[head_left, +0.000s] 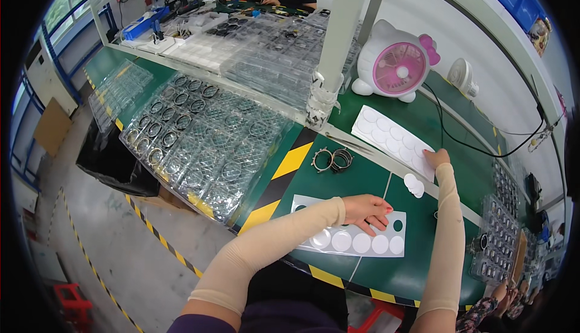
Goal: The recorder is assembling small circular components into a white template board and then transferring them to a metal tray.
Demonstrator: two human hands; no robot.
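In front of me lies a sheet of round white stickers (361, 243) with gaps showing green along its upper row. Above it is my left hand (366, 211), its fingers loosely bent and apart with nothing visible between them. To the upper right, my right hand (436, 158) pinches the near right end of a stack of white sticker sheets (389, 135). A few loose white discs (414, 185) lie just below that stack. Metal rings (332, 160) sit on the green table left of them. Both forearms wear beige sleeves.
Clear plastic trays with rings (181, 115) cover the left table. A white frame post (338, 43) rises ahead. Behind it stand a pink-and-white fan (400, 67) and its black cable. More trays (501, 236) and another person's hands (504, 294) are at right; a person works across.
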